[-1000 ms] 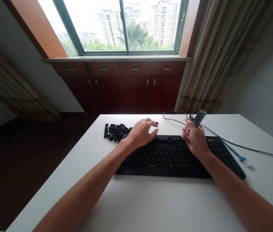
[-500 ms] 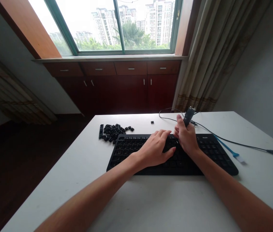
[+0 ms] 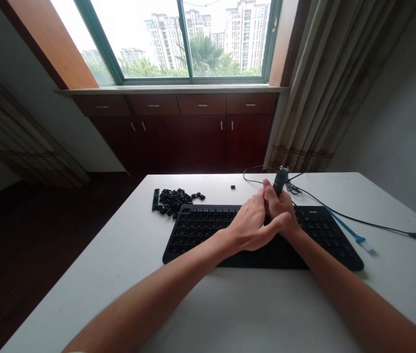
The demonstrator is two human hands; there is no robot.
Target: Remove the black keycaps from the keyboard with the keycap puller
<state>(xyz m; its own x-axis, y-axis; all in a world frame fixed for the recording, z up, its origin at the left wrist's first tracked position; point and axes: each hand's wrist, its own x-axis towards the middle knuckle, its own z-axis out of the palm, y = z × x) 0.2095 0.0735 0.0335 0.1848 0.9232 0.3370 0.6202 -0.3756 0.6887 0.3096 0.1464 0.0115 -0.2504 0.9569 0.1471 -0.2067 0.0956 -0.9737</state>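
- Since a second ago, the left hand [image 3: 254, 223] has crossed from the far left corner of the keyboard [image 3: 208, 228] to its middle, and now lies against the right hand [image 3: 279, 211], fingers loosely curved, thumb stretched along the other wrist.
- That right hand is closed around a small dark tool [image 3: 280, 181], held upright over the top rows of keys; it looks like a key puller, though it is too small to be sure.
- A heap of loose black keycaps [image 3: 173, 199] lies on the table just beyond the keyboard's far left corner, and one single keycap [image 3: 232, 187] sits apart, farther right.
- By my reckoning some keys are already off and the rest remain; which sockets are bare I cannot tell from here.
- A black cable [image 3: 340, 212] loops behind the keyboard and trails off right, and a blue brush [image 3: 351, 234] lies just beside the keyboard's right end.
- All this rests on a white table [image 3: 230, 304], matte and plain.
- Beyond stand dark red cabinets [image 3: 193, 132] under a wide window [image 3: 193, 39], a beige curtain [image 3: 325, 88] to the right, and dark wooden floor.
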